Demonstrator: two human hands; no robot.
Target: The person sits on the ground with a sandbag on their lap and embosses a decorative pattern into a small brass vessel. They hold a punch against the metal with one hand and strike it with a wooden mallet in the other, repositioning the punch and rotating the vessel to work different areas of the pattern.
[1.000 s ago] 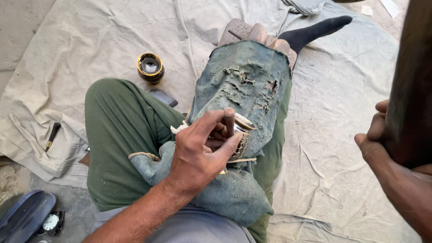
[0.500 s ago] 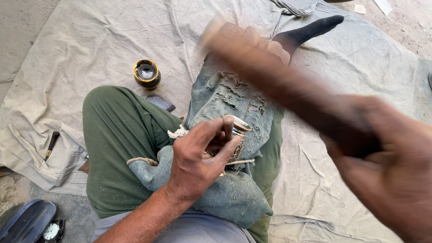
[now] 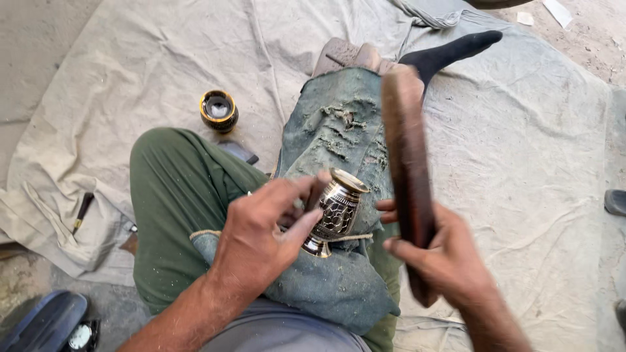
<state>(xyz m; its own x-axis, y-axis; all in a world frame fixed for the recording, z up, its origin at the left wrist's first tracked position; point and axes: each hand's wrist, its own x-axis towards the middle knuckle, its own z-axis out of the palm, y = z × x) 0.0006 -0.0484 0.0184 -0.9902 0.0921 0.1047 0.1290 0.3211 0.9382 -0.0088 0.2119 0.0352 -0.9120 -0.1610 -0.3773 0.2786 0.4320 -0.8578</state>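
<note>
Head view, near to far: left hand (image 3: 261,238) pins a small engraved brass vase (image 3: 336,212) against the denim pad (image 3: 332,195) on the lap, thumb and fingers closed round its body; the vase lies tilted, mouth pointing up and right. Just right of it, right hand (image 3: 450,261) is clenched on a long wooden bat (image 3: 407,176), held nearly upright, beside the vase but apart from it. Green trouser leg (image 3: 176,208) lies left of the pad. Farther off, a round black-and-gold tin (image 3: 218,109) sits on the cloth (image 3: 163,58) spread over the ground, and a black sock (image 3: 450,52) stretches toward the cloth's far edge.
</note>
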